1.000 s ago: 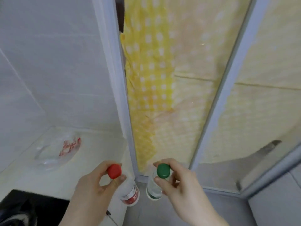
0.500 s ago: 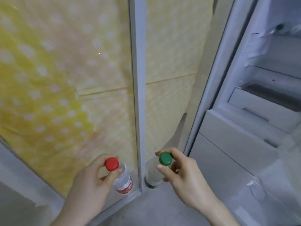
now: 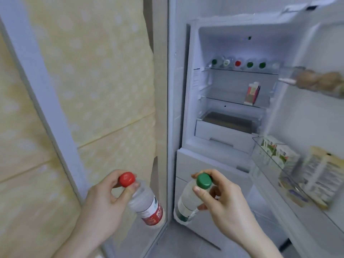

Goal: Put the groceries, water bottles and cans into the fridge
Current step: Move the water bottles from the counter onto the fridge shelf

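Head view: 2 water bottles held low in front of an open fridge. Left hand gripping the neck of the red-capped bottle, thumb and fingers curled round it just under the red cap, body tilted down and to the right, red label toward the base. Right hand pinching the green-capped bottle at its neck, thumb on the near side below the cap, other fingers wrapped behind, body slanting down and to the left. Bottles apart, either side of the fridge's left edge. Inside, a row of capped bottles on the top shelf, 1 carton on the shelf below, a drawer beneath. On the open door at right, cartons in the lower bin, blurred pale items in the upper bin. Yellow dotted curtain at left.
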Available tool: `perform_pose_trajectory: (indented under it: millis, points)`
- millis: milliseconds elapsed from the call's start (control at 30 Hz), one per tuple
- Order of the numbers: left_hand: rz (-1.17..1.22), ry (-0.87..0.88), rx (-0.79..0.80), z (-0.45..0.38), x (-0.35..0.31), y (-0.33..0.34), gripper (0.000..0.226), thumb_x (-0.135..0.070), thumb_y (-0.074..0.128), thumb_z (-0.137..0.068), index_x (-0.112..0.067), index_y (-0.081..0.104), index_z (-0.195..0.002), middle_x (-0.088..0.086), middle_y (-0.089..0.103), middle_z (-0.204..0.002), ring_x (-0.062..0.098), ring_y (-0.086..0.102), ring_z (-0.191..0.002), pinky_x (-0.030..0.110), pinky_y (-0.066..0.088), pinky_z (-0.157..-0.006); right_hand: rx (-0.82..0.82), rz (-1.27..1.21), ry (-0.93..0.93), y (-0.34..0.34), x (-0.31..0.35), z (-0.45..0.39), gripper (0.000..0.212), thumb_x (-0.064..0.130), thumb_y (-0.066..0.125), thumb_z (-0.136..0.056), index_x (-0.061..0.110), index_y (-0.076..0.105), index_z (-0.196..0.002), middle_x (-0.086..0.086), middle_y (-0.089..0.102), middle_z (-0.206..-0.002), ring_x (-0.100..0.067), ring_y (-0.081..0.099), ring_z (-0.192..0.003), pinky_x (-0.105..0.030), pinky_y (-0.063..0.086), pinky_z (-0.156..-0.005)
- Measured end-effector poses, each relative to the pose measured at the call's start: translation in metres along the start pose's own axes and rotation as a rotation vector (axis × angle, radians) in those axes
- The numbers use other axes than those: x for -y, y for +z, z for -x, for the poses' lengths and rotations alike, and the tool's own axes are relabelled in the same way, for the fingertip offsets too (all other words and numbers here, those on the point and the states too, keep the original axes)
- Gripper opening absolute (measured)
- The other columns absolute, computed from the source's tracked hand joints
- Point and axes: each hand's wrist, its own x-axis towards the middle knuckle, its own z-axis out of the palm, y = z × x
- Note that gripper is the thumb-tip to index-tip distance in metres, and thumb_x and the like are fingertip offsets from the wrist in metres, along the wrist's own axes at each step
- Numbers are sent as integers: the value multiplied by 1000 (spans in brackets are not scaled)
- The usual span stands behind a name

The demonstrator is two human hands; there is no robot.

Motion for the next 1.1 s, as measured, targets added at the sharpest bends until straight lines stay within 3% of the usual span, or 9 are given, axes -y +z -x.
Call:
perform_pose_trajectory:
  millis: [100, 233, 333, 433, 533, 633, 933, 1033, 1100]
  points:
    - [108, 21, -3, -50, -11, 28, 13, -33, 73, -89, -36, 70, -101, -20, 75, -103, -1, 68, -103, 48, 59, -85, -95, -6, -13, -21, -10, -38, 15, 24, 71, -94, 35, 67, -103, 2, 73, -94, -16, 60, -57, -48, 61, -67]
    - [209, 76, -21, -109, -32, 65, 13, -27, 73, -90, -38, 69, -97, -19, 75, -104, 0, 68, -103, 50, 59, -87, -184, -79, -21, -46, -17, -87, 17, 17, 70, -94, 32, 68, -103, 11, 72, -104, -22, 53, -62, -32, 64, -65]
    - [286, 103, -47, -148, -43, 92, 7, -28, 72, -92, -33, 71, -97, -18, 75, -105, 2, 68, -103, 53, 58, -89, -232, -77, -56, -63, -23, -121, 19, 14, 70, -94, 30, 67, -103, 12, 71, -108, -19, 54, -64, -28, 63, -66]
    - [378, 123, -71, -184, -57, 114, 8, -36, 74, -89, -33, 71, -96, -16, 75, -105, 7, 70, -103, 56, 57, -90, -300, -94, -65, -77, -31, -150, 18, 12, 69, -95, 27, 65, -104, 15, 70, -112, -22, 55, -65, -28, 63, -66]
    - [461, 154, -93, -220, -72, 135, 7, -28, 74, -91, -32, 71, -96, -14, 76, -107, 13, 71, -104, 56, 57, -91, -377, -118, -85, -91, -35, -174, 17, 12, 68, -96, 25, 64, -105, 16, 69, -116, -12, 57, -65, -30, 63, -66]
    - [537, 197, -106, -258, -87, 155, 7, -29, 71, -89, -32, 71, -96, -11, 76, -109, 17, 72, -105, 55, 58, -91, -450, -141, -109, -103, -42, -197, 18, 13, 67, -95, 27, 64, -106, 13, 68, -119, -17, 68, -82, -32, 64, -68]
    - [685, 395, -145, -381, -132, 214, 18, -31, 72, -89, -25, 70, -105, -11, 75, -110, 14, 70, -106, 57, 56, -94, -725, -132, -203, -127, -53, -292, 17, 15, 66, -97, 24, 60, -109, 13, 69, -124, -18, 71, -95, -46, 63, -82]
    - [758, 430, -138, -422, -144, 233, 15, -22, 72, -92, -22, 69, -107, -12, 74, -113, 11, 69, -109, 56, 55, -95, -801, -136, -244, -131, -56, -330, 19, 13, 65, -97, 22, 59, -112, 13, 67, -128, -18, 69, -109, -40, 63, -84]
    - [779, 458, -139, -445, -151, 244, 16, -22, 71, -93, -21, 68, -109, -13, 74, -114, 9, 68, -110, 53, 55, -97, -856, -107, -264, -134, -57, -356, 20, 13, 65, -97, 22, 58, -113, 16, 66, -129, -16, 68, -113, -42, 62, -88]
